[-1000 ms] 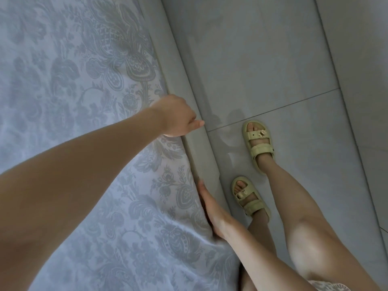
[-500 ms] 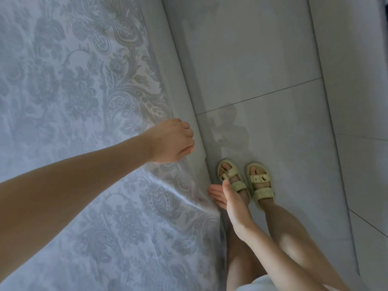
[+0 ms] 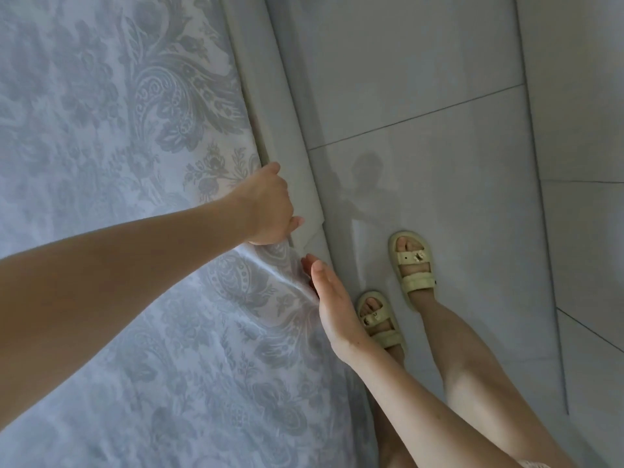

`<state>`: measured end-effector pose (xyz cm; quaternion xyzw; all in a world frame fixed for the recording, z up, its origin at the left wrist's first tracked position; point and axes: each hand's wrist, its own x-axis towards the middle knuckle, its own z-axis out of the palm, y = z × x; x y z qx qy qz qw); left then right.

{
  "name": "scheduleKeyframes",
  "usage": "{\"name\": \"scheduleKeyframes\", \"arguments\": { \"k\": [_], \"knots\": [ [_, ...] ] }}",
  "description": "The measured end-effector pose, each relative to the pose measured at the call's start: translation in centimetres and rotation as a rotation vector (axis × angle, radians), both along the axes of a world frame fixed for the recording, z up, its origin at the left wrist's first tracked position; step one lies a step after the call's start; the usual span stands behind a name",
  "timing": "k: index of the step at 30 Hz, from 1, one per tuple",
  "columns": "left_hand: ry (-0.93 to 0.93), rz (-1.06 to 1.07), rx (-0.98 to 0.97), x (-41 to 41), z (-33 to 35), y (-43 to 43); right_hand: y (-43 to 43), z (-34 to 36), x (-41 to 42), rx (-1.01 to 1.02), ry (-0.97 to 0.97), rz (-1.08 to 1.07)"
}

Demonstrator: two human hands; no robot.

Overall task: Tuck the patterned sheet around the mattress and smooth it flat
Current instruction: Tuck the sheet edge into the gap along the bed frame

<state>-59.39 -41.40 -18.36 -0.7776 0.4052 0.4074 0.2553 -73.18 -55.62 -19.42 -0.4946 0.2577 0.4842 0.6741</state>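
The patterned sheet (image 3: 111,136), pale blue with grey paisley and flowers, covers the mattress over the left half of the view. My left hand (image 3: 268,207) reaches over the mattress edge with fingers curled round the sheet's edge, and folds radiate from it. Just below it, my right hand (image 3: 332,305) has straight fingers flat against the side of the mattress, touching the hanging sheet. The pale bed base (image 3: 290,106) shows beside the sheet's edge.
A grey tiled floor (image 3: 422,62) fills the right side. My two feet in pale yellow sandals (image 3: 410,263) stand on it close to the bed. My shadow falls on the tiles ahead of the feet.
My left hand stayed gripping the sheet edge as I stepped along the bed. My right hand came off the mattress side half a second ago and is back against it now.
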Motion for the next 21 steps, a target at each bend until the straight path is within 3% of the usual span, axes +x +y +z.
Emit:
{"name": "scheduleKeyframes", "arguments": {
  "k": [6, 10, 15, 18, 21],
  "knots": [
    [-0.071, -0.029, 0.011, -0.4, 1.7, 1.2, 2.5, -0.5, 0.0, 0.336, 0.292, 0.028],
    [-0.097, 0.033, 0.007, 0.1, 1.4, 0.5, 4.3, -3.2, 0.5, 0.377, 0.367, 0.061],
    [-0.220, 0.129, -0.395, -1.3, 1.3, 1.2, 1.7, -4.7, -5.2, 0.332, 0.554, 0.105],
    [-0.175, 0.162, -0.527, -3.2, 2.3, 0.9, -0.5, -4.5, -8.3, 0.290, 0.626, 0.050],
    [-0.263, 0.218, -0.630, -6.2, 3.6, 1.1, -1.5, -3.4, -9.3, 0.155, 0.606, -0.010]
  ]
}}
